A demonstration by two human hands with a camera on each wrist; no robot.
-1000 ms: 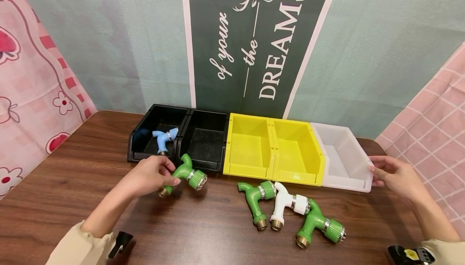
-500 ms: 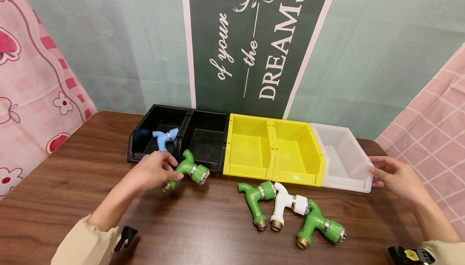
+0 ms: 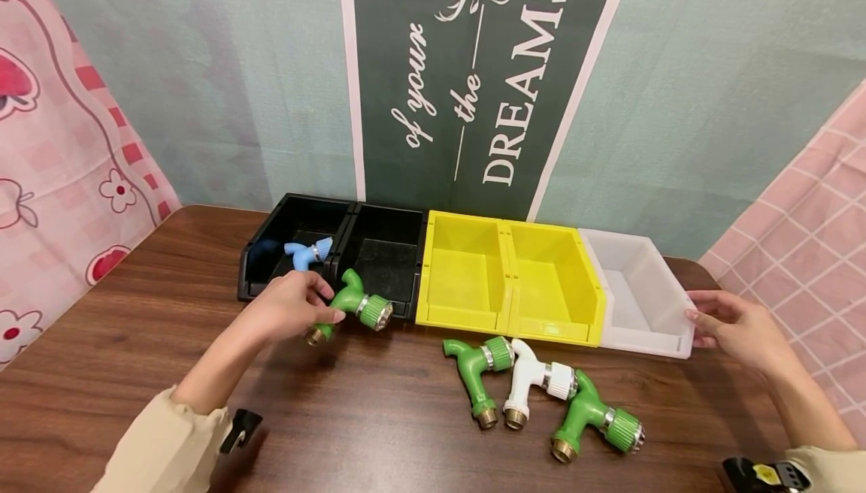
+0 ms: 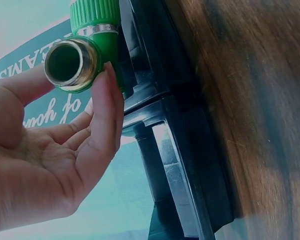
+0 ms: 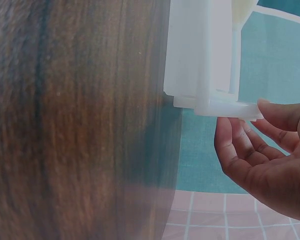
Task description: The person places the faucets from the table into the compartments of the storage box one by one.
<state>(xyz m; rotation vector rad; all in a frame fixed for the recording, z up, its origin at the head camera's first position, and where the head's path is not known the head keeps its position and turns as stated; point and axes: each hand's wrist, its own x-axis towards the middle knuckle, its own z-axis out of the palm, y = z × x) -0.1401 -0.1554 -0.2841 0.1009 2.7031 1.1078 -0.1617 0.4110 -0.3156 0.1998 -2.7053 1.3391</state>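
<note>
My left hand (image 3: pixel 291 305) pinches a green tap (image 3: pixel 350 299) between thumb and fingers near its brass threaded end. In the left wrist view the brass end (image 4: pixel 70 65) faces the camera, beside the fingertips. The tap is held in front of the second black bin (image 3: pixel 379 260), its ribbed green knob pointing right. A blue tap (image 3: pixel 310 252) lies in the leftmost black bin (image 3: pixel 253 271), partly hidden by my left hand. At the far right my right hand (image 3: pixel 734 325) holds the outer side of the white bin (image 3: pixel 676 313), thumb at the rim and fingers against the wall.
Two yellow bins (image 3: pixel 463 319) stand in the row between the black and white ones. On the brown table (image 3: pixel 379 433) in front lie a green tap (image 3: pixel 472 373), a white tap (image 3: pixel 524 380) and another green tap (image 3: pixel 587 410). A printed curtain (image 3: pixel 284 87) hangs behind.
My left hand has carried the green tap slightly up and to the right, toward the second black bin. The right hand and the bins have stayed still.
</note>
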